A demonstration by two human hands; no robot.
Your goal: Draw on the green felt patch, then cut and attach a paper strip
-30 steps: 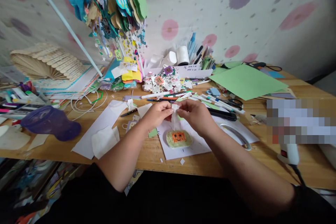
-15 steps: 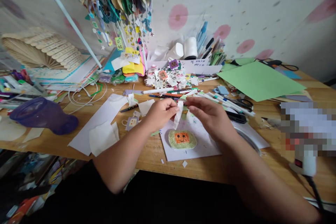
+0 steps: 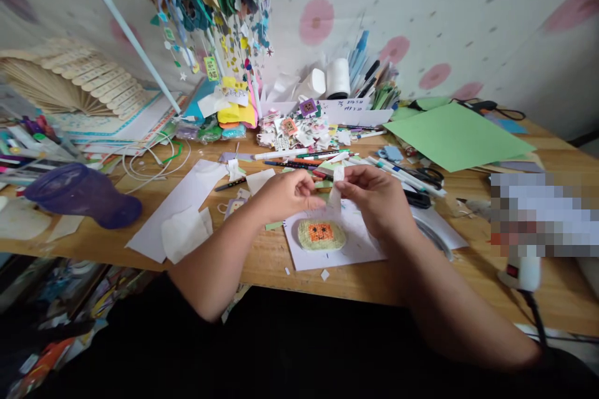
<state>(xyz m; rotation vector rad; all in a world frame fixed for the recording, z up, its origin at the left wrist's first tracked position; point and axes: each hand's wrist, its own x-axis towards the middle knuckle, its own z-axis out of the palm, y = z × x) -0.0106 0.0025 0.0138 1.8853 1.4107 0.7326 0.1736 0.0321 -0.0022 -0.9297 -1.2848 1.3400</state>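
A narrow white paper strip [image 3: 336, 190] stands upright in the pinch of my right hand [image 3: 377, 199], between thumb and fingers. Just to its left is my left hand [image 3: 283, 196], thumb stretched out and fingers loosely curled, a gap between them and nothing visible inside. Below both hands, a pale green oval piece [image 3: 304, 238] with an orange smiling square face [image 3: 321, 232] lies flat on a white sheet [image 3: 304, 260]. A small purple face cutout [image 3: 234, 206] is partly hidden behind my left forearm.
Pens and pencils [image 3: 299, 164] lie behind my hands, with scissors [image 3: 430, 176] to the right. Paper cutouts [image 3: 304, 134] are heaped farther back. A purple cup [image 3: 79, 196] lies at left, green paper [image 3: 461, 137] at right. A white corded tool [image 3: 521, 271] stands at the right.
The white strip has passed from my left hand's fingers to my right hand's. My left hand's thumb and fingers have come apart. The view has shifted slightly.
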